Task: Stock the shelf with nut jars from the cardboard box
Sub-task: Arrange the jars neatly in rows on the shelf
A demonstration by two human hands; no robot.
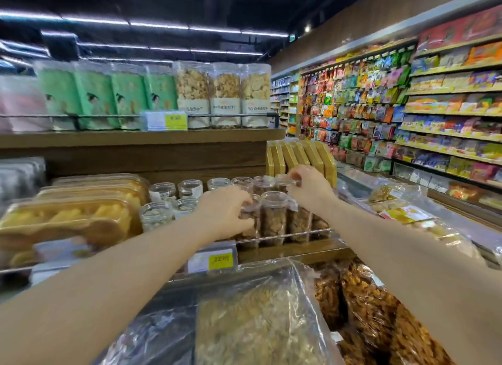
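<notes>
Several clear nut jars with brown nuts stand in rows on the wooden middle shelf, behind a metal rail. My left hand is wrapped around a front-row jar left of that one. My right hand reaches further back and pinches the clear lid of a back-row jar. Jars of paler nuts stand to the left. The cardboard box is out of sight.
Flat yellow snack trays fill the shelf's left side and gold packs stand at its right end. Tall canisters line the upper shelf. Bagged nuts lie below. A snack aisle runs along the right.
</notes>
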